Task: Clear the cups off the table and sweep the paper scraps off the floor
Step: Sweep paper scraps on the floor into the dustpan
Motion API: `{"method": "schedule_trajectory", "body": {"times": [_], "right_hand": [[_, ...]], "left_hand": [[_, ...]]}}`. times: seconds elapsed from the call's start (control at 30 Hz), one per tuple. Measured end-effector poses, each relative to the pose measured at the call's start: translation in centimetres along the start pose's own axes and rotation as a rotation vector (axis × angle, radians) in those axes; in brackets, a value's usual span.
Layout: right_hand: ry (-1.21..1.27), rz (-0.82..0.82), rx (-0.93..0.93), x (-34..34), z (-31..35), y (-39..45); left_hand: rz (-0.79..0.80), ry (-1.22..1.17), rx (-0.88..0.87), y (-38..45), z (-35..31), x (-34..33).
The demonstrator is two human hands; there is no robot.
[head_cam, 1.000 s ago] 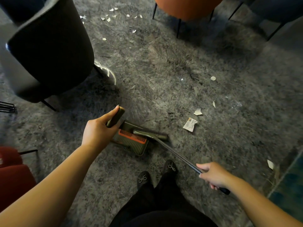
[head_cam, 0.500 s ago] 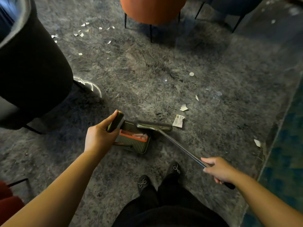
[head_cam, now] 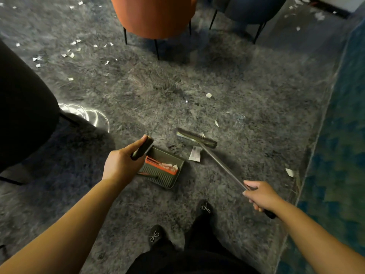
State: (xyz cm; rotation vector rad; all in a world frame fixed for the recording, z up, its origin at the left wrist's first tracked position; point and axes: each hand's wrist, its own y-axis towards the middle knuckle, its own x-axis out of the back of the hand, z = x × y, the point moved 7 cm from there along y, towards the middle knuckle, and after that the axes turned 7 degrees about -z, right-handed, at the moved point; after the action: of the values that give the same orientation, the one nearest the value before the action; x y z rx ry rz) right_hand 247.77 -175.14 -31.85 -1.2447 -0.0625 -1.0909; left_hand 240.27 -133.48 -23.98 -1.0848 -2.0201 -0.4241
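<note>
Grey shaggy carpet (head_cam: 256,80) covers the floor. Nearest, the right hand (head_cam: 260,195) grips the broom (head_cam: 197,138) handle; the left hand (head_cam: 120,165) grips the dustpan (head_cam: 166,178) handle. 1 large paper scrap (head_cam: 195,154) lies between dustpan and broom head. Farther off, paper scraps (head_cam: 71,54) lie scattered near the orange chair (head_cam: 154,16).

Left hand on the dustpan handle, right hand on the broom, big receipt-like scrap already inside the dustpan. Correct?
Not quite. In the head view the receipt-like scrap lies on the carpet between dustpan and broom. Left hand and right hand are as stated.
</note>
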Motion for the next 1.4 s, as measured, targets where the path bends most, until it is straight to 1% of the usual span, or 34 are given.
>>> {"method": "schedule_trajectory", "body": {"times": [0.13,0.3,0.4,0.53,0.63,0.77,0.93,1.13,1.27,1.4], "right_hand": [[0.017,-0.060,0.004,4.0,0.6,3.9],[-0.004,-0.047,-0.025,7.5,1.4,9.0],[0.011,-0.016,-0.046,8.1,1.3,11.4],[0.015,0.026,-0.070,7.4,1.0,14.1],[0.004,0.078,-0.092,6.6,1.0,14.9],[-0.037,0.132,-0.128,5.8,0.2,13.5],[-0.117,0.200,-0.077,4.4,-1.3,9.5],[-0.092,0.270,-0.088,2.8,-2.8,5.8],[-0.021,0.262,-0.108,3.2,-3.6,4.0],[0.060,0.217,-0.118,3.2,-4.3,2.5]], "left_hand": [[0.045,0.048,-0.057,1.6,-2.5,-2.8],[0.083,0.101,-0.081,2.9,-5.7,-6.1],[0.095,0.118,-0.095,3.4,-7.3,-7.8],[0.071,0.106,-0.062,4.2,-8.6,-9.4],[0.074,0.097,-0.090,4.4,-9.8,-10.3],[0.099,0.119,-0.100,4.6,-11.1,-11.2],[0.138,0.138,-0.137,5.5,-12.1,-11.7],[0.127,0.099,-0.160,5.3,-11.9,-10.9],[0.136,0.083,-0.117,5.1,-11.0,-10.1],[0.113,0.083,-0.138,4.7,-10.3,-9.4]]}}
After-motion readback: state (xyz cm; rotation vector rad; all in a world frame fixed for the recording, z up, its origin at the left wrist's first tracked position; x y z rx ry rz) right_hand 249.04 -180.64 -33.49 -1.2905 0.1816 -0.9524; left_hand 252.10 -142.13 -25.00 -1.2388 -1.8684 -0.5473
